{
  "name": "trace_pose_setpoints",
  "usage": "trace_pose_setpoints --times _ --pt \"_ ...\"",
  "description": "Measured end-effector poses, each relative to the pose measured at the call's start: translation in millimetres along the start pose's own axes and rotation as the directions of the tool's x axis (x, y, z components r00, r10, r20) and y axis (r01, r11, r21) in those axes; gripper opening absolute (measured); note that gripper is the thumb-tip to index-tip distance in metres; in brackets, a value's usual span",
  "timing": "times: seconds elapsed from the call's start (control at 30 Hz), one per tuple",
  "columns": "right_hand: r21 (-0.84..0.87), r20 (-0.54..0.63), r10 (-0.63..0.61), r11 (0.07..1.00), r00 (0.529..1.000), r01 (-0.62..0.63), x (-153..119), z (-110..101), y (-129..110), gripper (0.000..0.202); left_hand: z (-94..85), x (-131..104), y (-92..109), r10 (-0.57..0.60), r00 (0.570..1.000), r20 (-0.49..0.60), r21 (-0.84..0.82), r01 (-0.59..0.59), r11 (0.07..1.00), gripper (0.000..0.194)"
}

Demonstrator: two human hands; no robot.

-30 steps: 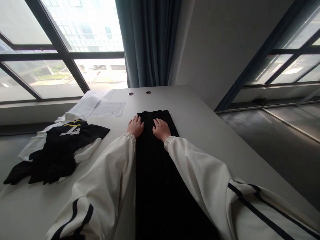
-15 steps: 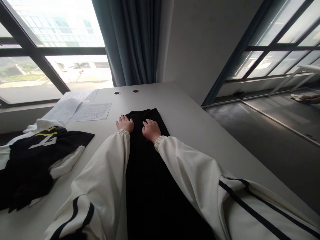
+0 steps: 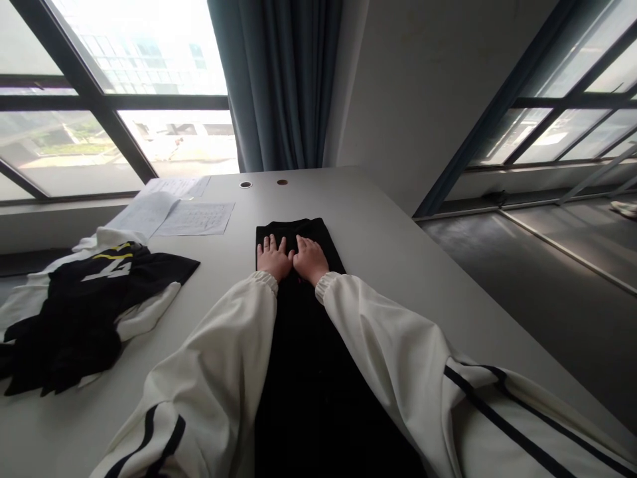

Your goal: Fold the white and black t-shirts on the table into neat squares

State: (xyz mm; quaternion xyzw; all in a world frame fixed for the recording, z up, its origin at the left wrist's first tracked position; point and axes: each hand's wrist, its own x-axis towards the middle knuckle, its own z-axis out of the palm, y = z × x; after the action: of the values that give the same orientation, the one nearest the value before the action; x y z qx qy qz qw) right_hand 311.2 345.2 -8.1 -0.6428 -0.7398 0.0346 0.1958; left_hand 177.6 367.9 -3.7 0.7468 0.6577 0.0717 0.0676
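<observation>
A long black garment (image 3: 313,372), which looks like folded trousers, lies lengthwise on the white table (image 3: 398,265), its far end squared off. On top of that far part my left hand (image 3: 275,257) rests flat with its fingers spread. Right beside it, my right hand (image 3: 309,259) lies on the same cloth, fingers extended and slightly bent. The thumbs of both hands nearly meet. Neither hand grips anything that I can see. The near end of the garment runs down between my sleeves and out of view.
To the left lies a crumpled black-and-white top (image 3: 99,299) with yellow and white print. Behind it are several printed paper sheets (image 3: 194,218). Two round cable holes (image 3: 245,184) sit near the table's back edge, by a blue curtain (image 3: 283,86) and a window.
My left hand has moved right, from the garment's left edge onto the cloth next to my right hand. The camera view has turned slightly left.
</observation>
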Motion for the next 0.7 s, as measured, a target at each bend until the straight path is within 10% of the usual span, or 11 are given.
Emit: trace_pose_setpoints --times 0.33,0.5,0.7 --pt "0.184 0.044 0.025 0.982 0.999 -0.033 2.0 -23.3 15.3 0.066 -0.9 2.5 -1.0 -0.036 0.999 -0.012 -0.035 0.036 0.999 0.072" --pt "0.085 0.145 -0.242 0.969 0.959 0.231 -66.4 -48.9 46.0 0.062 0.4 2.9 -1.9 -0.039 0.999 -0.031 -0.053 0.038 0.998 0.071" --pt "-0.042 0.228 -0.285 0.952 0.931 0.302 -137.5 -52.4 49.1 0.067 -1.1 2.0 0.2 -0.036 0.995 -0.092 -0.054 0.031 0.998 0.068"
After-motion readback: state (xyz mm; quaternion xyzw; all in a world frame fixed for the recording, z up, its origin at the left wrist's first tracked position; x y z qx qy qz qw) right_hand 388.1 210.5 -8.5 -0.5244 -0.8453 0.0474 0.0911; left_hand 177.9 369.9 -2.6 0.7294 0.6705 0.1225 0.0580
